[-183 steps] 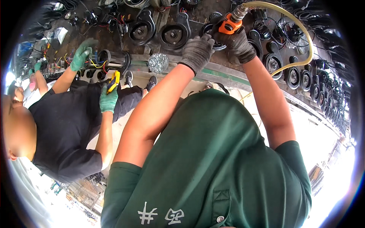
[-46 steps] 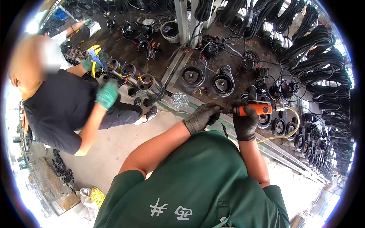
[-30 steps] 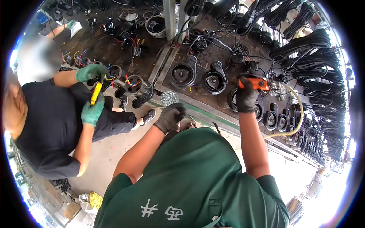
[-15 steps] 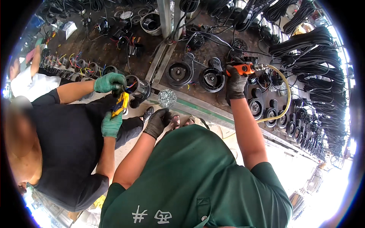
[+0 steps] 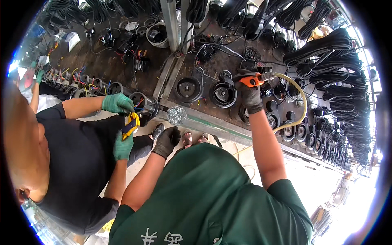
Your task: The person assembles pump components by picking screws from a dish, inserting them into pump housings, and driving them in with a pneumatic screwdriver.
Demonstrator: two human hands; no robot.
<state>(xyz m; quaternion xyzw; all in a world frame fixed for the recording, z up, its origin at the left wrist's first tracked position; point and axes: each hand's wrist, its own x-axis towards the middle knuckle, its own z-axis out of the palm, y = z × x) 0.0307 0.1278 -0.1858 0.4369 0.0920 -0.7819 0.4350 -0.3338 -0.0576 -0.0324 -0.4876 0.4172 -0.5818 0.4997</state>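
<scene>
My right hand (image 5: 250,97), in a dark glove, grips an orange air screwdriver (image 5: 255,80) with a pale yellow hose (image 5: 304,98) at its back end. Just left of the tool lies an open round black housing (image 5: 223,94) on the bench, and a second round black housing (image 5: 188,89) sits further left. My left hand (image 5: 167,141), also gloved, hangs in front of the bench edge with its fingers curled; whatever it may hold is hidden. Above that hand, at the edge, is a round container of small metal screws (image 5: 177,115).
At left a co-worker in green gloves (image 5: 118,103) holds a yellow-and-dark hand tool (image 5: 131,125) by a metal motor casing (image 5: 148,105). A metal post (image 5: 170,24) rises from the bench. Bundled black cables (image 5: 322,47) hang at right; more round housings (image 5: 301,131) line the edge.
My right hand and the screwdriver have shifted slightly left and down toward the open housing. My left hand has dropped slightly. The whole view has shifted a little.
</scene>
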